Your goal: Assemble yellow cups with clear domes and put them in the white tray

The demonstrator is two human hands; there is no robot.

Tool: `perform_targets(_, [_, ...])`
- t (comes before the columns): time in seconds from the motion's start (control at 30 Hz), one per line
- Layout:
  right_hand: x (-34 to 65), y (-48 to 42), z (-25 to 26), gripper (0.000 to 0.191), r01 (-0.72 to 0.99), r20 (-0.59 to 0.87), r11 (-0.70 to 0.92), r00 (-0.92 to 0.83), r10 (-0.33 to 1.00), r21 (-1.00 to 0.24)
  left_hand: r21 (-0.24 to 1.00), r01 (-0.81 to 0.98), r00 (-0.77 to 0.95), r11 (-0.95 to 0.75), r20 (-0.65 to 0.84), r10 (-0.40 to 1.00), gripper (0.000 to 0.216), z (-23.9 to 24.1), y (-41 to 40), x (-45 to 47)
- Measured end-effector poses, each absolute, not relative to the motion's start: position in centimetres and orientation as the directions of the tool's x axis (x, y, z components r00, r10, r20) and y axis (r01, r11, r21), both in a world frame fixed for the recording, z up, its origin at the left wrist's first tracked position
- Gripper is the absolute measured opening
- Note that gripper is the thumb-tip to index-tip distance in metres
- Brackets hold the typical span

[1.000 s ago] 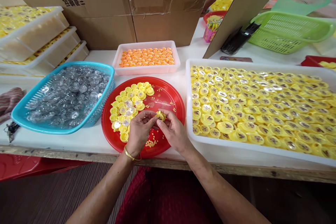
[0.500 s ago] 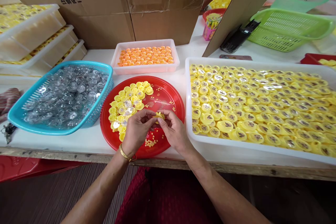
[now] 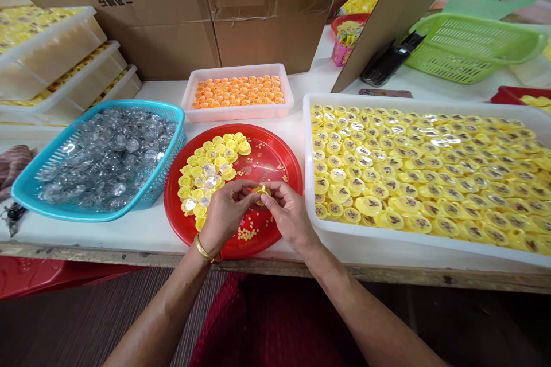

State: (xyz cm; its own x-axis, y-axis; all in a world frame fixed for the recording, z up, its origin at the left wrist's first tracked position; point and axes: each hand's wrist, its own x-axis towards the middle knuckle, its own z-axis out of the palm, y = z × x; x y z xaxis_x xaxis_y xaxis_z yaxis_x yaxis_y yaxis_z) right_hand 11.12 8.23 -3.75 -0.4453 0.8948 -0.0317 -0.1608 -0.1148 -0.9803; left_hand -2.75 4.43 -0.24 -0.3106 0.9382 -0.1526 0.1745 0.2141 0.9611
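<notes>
Both hands pinch one small yellow cap over the red tray.

The left hand (image 3: 226, 209) and right hand (image 3: 287, 213) grip the yellow cap (image 3: 259, 190) between fingertips above the red tray (image 3: 279, 155), mostly hiding it. Loose yellow caps (image 3: 210, 169) lie at 10 o'clock, the blue basket (image 3: 26, 189) at 9, the white bin (image 3: 340, 238) at 3. Since half a second ago the right thumb has closed further over the cap.

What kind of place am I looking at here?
Probably a small hand-assembly workshop. Both hands hold one yellow cap over a red tray; a white bin holds rows of the same caps, and shipping cartons stand behind.
</notes>
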Motion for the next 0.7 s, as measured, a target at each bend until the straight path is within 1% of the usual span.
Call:
perform_targets(0.1, [10.9, 8.0, -3.7, 0.028, -0.215, -0.078, -0.173, -0.391, 0.917, -0.961, 0.941, 0.282, -0.298, 0.187, -0.099, 0.950, 0.036, -0.1, 4.2, -2.5])
perform_targets(0.2, [10.5, 7.4, -3.2, 0.024, -0.238, -0.083, -0.176, -0.355, 0.931, -0.955, 0.899, 0.416, -0.251, 0.135, -0.029, 0.967, 0.031, 0.3, 3.4, -2.3])
perform_targets(0.27, [10.3, 7.0, -2.6, 0.027, -0.291, -0.121, -0.238, -0.370, 0.921, -0.927, 0.850, 0.516, -0.268, 0.102, 0.048, 0.962, 0.033, 0.6, 3.0, -2.3])
perform_targets(0.3, [10.2, 6.8, -2.1, 0.029, -0.330, -0.146, -0.279, -0.375, 0.915, -0.902, 0.845, 0.525, -0.275, 0.098, 0.060, 0.959, 0.035, 0.6, 2.8, -2.3])
perform_targets(0.37, [10.2, 6.5, -1.1, 0.034, -0.398, -0.190, -0.345, -0.380, 0.905, -0.850, 0.879, 0.459, -0.297, 0.128, 0.016, 0.955, 0.039, 0.9, 2.7, -2.4])
perform_targets(0.43, [10.4, 6.4, 0.0, 0.036, -0.427, -0.205, -0.372, -0.387, 0.899, -0.824, 0.928, 0.328, -0.307, 0.177, -0.073, 0.949, 0.046, 1.3, 2.6, -2.3])
perform_targets(0.53, [11.1, 6.1, 1.3, 0.035, -0.401, -0.194, -0.372, -0.418, 0.888, -0.837, 0.963, 0.177, -0.297, 0.203, -0.144, 0.944, 0.053, 2.2, 2.4, -1.8])
perform_targets(0.7, [12.7, 5.7, 1.8, 0.031, -0.358, -0.211, -0.363, -0.397, 0.893, -0.860, 0.974, 0.069, -0.209, 0.216, -0.197, 0.958, 0.051, 3.1, 2.1, -0.1])
